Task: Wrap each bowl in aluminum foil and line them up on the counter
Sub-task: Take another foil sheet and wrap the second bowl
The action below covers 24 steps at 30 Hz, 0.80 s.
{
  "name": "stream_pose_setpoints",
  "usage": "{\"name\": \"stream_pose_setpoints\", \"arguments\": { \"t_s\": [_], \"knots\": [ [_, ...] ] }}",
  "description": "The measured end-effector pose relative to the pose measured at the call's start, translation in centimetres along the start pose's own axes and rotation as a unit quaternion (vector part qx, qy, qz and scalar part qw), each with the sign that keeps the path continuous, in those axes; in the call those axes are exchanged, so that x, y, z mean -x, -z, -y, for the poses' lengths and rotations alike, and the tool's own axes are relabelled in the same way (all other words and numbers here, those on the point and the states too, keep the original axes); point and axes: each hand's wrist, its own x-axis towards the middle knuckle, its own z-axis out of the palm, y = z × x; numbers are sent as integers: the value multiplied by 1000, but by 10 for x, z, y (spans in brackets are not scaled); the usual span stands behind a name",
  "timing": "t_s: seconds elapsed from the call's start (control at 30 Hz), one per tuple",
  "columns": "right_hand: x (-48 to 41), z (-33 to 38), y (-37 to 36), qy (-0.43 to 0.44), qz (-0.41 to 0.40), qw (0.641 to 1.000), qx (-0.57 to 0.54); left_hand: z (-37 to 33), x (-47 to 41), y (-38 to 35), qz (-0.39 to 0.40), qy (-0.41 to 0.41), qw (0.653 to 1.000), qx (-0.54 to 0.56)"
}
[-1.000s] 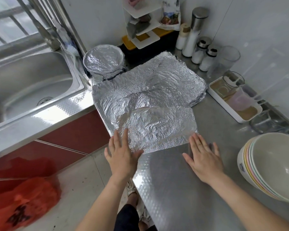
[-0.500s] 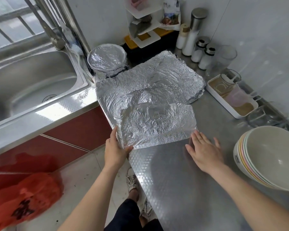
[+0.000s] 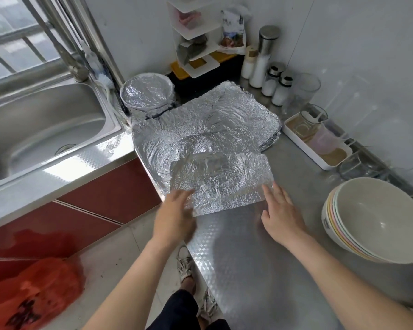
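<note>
A crumpled foil sheet (image 3: pixel 222 179) lies loose on top of a stack of foil sheets (image 3: pixel 208 125) on the steel counter (image 3: pixel 248 258). My left hand (image 3: pixel 174 215) holds the sheet's near left corner; the hand is blurred. My right hand (image 3: pixel 281 215) lies flat, its straight fingertips touching the sheet's near right corner. A foil-wrapped bowl (image 3: pixel 148 94) stands at the back, beside the sink. A stack of several unwrapped cream bowls (image 3: pixel 377 217) sits at the right, apart from both hands.
A steel sink (image 3: pixel 45 125) is at the left. A white tray with glasses (image 3: pixel 317 148) and condiment jars (image 3: pixel 274 79) line the back right wall. A white shelf rack (image 3: pixel 196 44) stands behind the foil. A red bag (image 3: pixel 31 294) lies on the floor.
My left hand left its flat rest on the foil, slid to the sheet's near left corner and took hold of it. My right hand stayed at the near right corner.
</note>
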Motion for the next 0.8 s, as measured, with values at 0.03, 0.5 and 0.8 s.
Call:
{"name": "stream_pose_setpoints", "arguments": {
  "t_s": [0.03,0.5,0.8],
  "knots": [
    [-1,4,-2,-4,-10,999,-32,-12,0,-9,51,-42,997,-35],
    [-53,4,23,-322,-40,775,-542,-25,-8,-46,89,-112,979,-145],
    [-52,-9,39,-267,55,814,-512,-21,-12,-48,100,-118,976,-151]
  ]
}}
